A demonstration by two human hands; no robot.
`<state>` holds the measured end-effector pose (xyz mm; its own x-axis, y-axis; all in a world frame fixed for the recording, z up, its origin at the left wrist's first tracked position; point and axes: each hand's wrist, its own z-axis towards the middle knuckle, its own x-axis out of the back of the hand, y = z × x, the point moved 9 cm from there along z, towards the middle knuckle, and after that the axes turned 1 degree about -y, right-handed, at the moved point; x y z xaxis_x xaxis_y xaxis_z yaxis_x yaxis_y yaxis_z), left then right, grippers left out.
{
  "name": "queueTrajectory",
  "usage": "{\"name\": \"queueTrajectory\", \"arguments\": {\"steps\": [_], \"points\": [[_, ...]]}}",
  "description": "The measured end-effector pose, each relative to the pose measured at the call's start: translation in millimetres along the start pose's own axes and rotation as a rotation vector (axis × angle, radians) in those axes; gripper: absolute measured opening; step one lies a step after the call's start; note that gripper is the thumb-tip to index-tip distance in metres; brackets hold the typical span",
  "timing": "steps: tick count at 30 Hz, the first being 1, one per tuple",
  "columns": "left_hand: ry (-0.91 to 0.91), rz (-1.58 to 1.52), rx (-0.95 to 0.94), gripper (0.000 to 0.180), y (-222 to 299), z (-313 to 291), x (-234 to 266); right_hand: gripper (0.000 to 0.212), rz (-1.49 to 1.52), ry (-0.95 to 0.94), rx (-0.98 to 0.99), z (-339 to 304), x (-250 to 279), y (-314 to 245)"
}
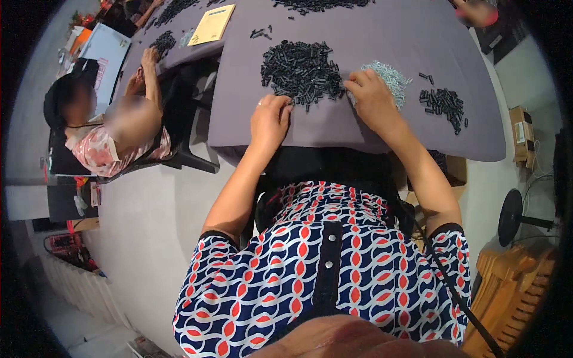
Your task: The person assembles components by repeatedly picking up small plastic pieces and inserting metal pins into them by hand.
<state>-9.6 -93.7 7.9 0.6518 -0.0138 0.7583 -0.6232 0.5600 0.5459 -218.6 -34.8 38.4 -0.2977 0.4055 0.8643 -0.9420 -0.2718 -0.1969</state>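
Left hand is at the near left side of the big black pile, kinda close to the table's near edge, so a careless sweep could send bits overboard imo. Right hand sits between that and the clear pile; a sloppy drag might mix them. Big black pile's mostly beyond the left fingertips, bunched close, and left of the right ones, also narrow. Can't tell if either's gripping anything.

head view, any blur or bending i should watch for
Head view: fisheye distortion bows the table and the corners go black; blurred patches cover parts of the seated co-worker; in the dark pile, individual pieces partly run together.
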Motion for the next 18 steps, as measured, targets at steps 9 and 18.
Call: {"name": "queueTrajectory", "arguments": {"steps": [9, 18], "points": [[0.020, -0.067, 0.003, 0.019, 0.5, -2.7, 4.9, 0.023, 0.080, -0.078, 0.025, -17.0, 10.8, -13.5], [0.029, -0.036, -0.015, 0.016, 1.0, -4.8, 4.0, 0.037, 0.078, -0.016, 0.038, -32.2, 2.2, -8.4]]}}
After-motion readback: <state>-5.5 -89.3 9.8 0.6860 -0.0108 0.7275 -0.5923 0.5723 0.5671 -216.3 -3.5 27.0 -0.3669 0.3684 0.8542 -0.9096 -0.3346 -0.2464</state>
